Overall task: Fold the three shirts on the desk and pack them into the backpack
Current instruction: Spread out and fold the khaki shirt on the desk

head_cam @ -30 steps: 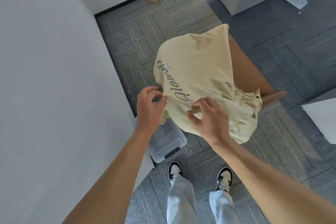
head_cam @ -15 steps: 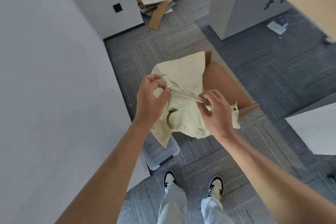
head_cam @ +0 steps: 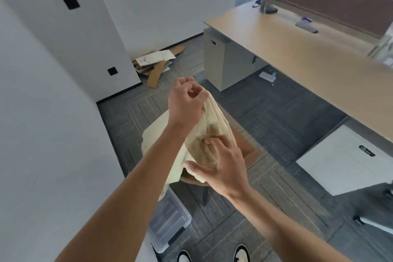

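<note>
The desk [head_cam: 297,53] fills the upper right of the frame, bare wood on its near half, well apart from my hands. Below it, at centre, a brown chair seat [head_cam: 248,147] sits under the cream shirt [head_cam: 212,127], which I hold bunched in the air. Its long axis runs from the top centre, where my left hand [head_cam: 187,102] pinches the gathered edge between curled fingers and thumb, down toward the lower left of the frame, where the loose end hangs. My right hand [head_cam: 223,168] lies just below, fingers spread and fairly straight against the cloth, thumb under the bundle, pressing, not gripping. I judge the desk lies up and right of both hands, the right one nearer; no backpack shows
</note>
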### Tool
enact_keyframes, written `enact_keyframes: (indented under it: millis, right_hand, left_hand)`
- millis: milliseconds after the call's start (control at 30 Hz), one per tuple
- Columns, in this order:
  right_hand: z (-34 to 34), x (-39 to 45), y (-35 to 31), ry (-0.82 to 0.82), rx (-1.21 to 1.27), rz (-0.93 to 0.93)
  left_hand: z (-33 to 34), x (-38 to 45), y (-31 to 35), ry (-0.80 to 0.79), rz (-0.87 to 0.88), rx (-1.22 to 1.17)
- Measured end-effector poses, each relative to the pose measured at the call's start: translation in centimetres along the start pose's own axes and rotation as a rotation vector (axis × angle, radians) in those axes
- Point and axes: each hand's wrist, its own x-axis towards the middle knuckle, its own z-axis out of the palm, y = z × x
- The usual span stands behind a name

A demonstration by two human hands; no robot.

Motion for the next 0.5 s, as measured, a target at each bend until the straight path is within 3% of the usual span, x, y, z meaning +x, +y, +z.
enact_keyframes:
  millis: [133, 233, 500]
  right_hand:
    - [0.4, 1.3, 0.1, 0.160, -0.164, -0.030]
    - [-1.6, 2.4, 1.0, 0.288, -0.033, -0.038]
    - [-9.9, 4.7, -0.6, 0.434, 0.154, -0.164]
  left_hand:
    - [0.0, 1.2, 2.6, 0.026, 0.038, -0.031]
    - [-0.4, 1.7, 3.6, 0.020, 0.048, -0.022]
    - [-0.4, 2.6, 5.0, -0.030, 0.001, -0.060]
